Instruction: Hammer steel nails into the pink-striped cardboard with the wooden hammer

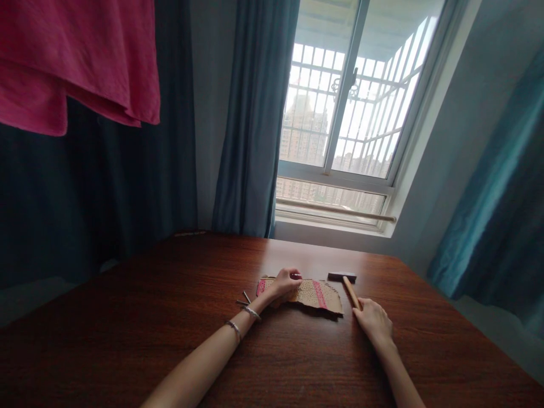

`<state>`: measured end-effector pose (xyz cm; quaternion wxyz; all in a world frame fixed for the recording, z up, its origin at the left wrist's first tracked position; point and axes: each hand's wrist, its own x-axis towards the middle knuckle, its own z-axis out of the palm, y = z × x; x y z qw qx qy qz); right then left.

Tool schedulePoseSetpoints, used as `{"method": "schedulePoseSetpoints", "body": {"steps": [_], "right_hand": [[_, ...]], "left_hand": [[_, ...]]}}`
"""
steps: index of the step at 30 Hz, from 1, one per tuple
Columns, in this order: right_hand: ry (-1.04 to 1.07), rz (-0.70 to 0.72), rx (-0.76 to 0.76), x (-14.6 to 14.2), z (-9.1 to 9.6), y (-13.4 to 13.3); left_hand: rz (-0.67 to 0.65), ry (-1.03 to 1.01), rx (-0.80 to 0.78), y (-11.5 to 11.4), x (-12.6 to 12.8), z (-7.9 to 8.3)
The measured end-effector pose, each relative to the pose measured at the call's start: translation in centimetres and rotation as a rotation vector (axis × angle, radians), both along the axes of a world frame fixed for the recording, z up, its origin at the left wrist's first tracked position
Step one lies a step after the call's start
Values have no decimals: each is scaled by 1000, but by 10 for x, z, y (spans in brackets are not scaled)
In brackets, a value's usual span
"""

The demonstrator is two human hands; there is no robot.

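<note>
A torn piece of brown cardboard (317, 294) with pink stripes lies on the dark wooden table (170, 317). My left hand (284, 281) rests on its left part, fingers curled and pinched on something small that I cannot make out. My right hand (373, 320) lies on the table with its fingers closed round the wooden handle of a hammer (346, 283). The hammer's dark head lies on the table just past the cardboard's right end. Two bracelets sit on my left wrist.
A few metal nails or punches (244, 299) lie on the table left of the cardboard. Behind the table are a barred window (340, 124), blue curtains (250, 124) and a hanging pink cloth (80, 56). The table's right edge runs close to my right arm.
</note>
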<state>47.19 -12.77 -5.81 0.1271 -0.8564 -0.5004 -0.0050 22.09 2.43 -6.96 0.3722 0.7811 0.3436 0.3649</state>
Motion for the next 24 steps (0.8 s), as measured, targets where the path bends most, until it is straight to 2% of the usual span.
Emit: {"method": "schedulePoseSetpoints", "body": {"steps": [16,18,21,24], "right_hand": [[20,83,45,6,2,-3],[38,65,17,5,3,-4],[42,39,-7,3,5,-4],[-6,42,65,0,9,-4]], "left_hand": [[13,-3,24,-3,-3,8],[16,-5,46,-4,-5,16],[3,-54,74,-5,-11,36],[17,-117,92,-4,-21,60]]}}
